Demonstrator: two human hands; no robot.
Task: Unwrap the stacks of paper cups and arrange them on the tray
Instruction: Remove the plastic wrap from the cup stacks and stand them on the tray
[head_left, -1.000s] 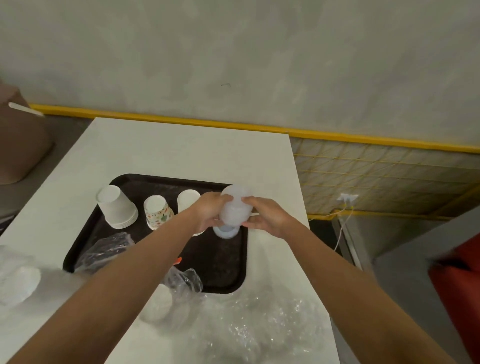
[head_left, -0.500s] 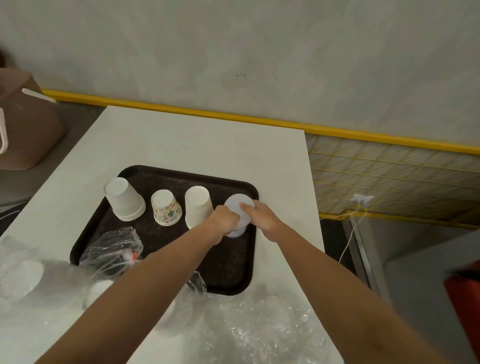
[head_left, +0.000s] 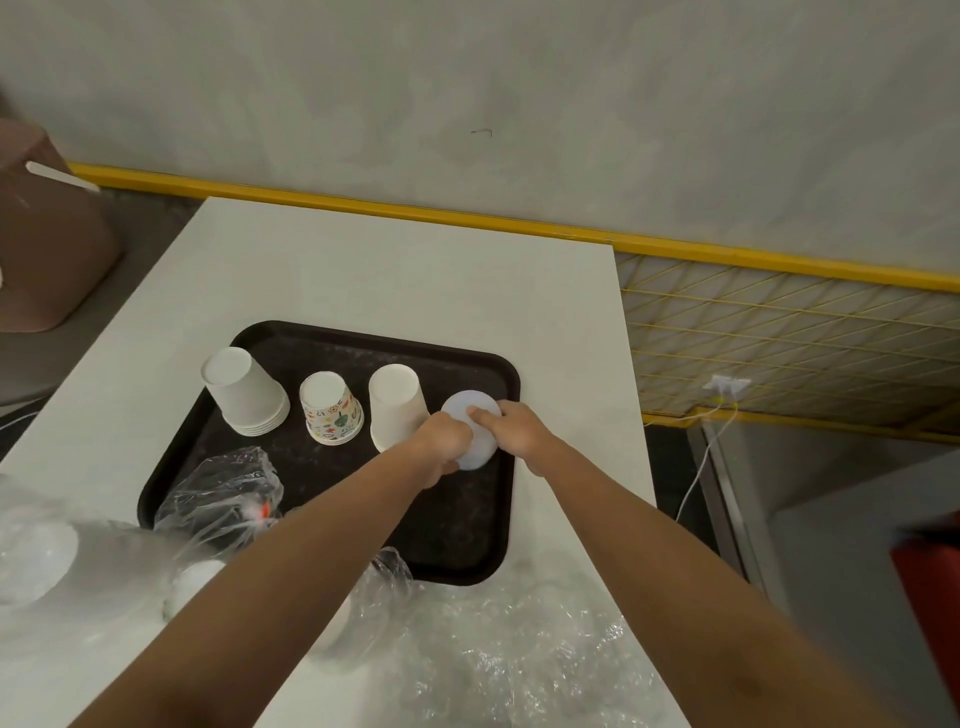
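A black tray (head_left: 291, 343) lies on the white table. Three upside-down stacks stand on it in a row: a plain white stack (head_left: 244, 392) at the left, a patterned stack (head_left: 331, 408) beside it, and a white stack (head_left: 397, 408) in the middle. At the tray's right end stands a fourth, pale stack (head_left: 475, 415), also upside down. My left hand (head_left: 441, 439) grips its left side and my right hand (head_left: 514, 428) grips its right side, with a finger across its top.
Crumpled clear wrap (head_left: 223, 488) lies on the tray's near left corner. More wrap (head_left: 493, 649) and wrapped cups (head_left: 31, 561) cover the table's near edge. A brown bin (head_left: 47, 249) stands at the left. The table ends just right of the tray.
Both hands have carried the pale stack from above the tray's middle down and to the right end of the row, where it now stands on the tray.
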